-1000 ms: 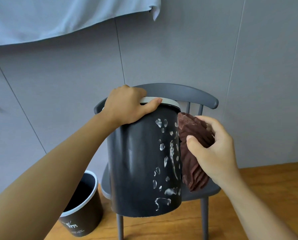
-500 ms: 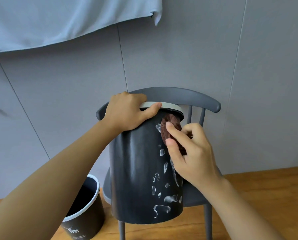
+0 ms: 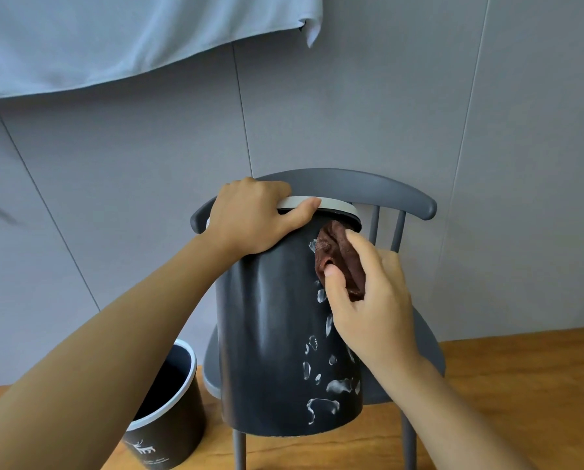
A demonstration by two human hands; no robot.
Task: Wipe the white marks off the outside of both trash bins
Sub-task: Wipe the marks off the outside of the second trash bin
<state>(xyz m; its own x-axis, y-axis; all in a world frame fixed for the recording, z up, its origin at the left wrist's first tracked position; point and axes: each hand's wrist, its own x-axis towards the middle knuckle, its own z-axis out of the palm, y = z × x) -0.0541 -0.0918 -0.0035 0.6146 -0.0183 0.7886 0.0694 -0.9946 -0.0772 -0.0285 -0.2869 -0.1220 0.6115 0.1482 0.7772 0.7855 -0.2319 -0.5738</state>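
- Counting the task's things gives two trash bins, one cloth and two bare hands at work.
- The dark trash bin [image 3: 270,351] is a smooth, slightly tapered cylinder with a pale rim; it is held in front of the grey chair [image 3: 351,184], over the seat, though whether it rests on the seat cannot be told.
- White marks [image 3: 321,405] are scattered in blotches down its right side, from near the rim to the base.
- The second trash bin [image 3: 168,422] stands on the wooden floor [image 3: 521,385] at lower left, dark with a pale rim and a white deer print near its base.
- The left hand [image 3: 253,215] grasps the held bin's rim, fingers curled over the top and thumb along the rim's front.
- The right hand [image 3: 368,300] clutches a bunched brown cloth [image 3: 341,256], ribbed in texture, thumb and fingers pinching it against the bin's upper right side, over the topmost marks.
- One pale blue fabric sheet [image 3: 114,39] hangs on the grey panelled wall [image 3: 419,96] behind.
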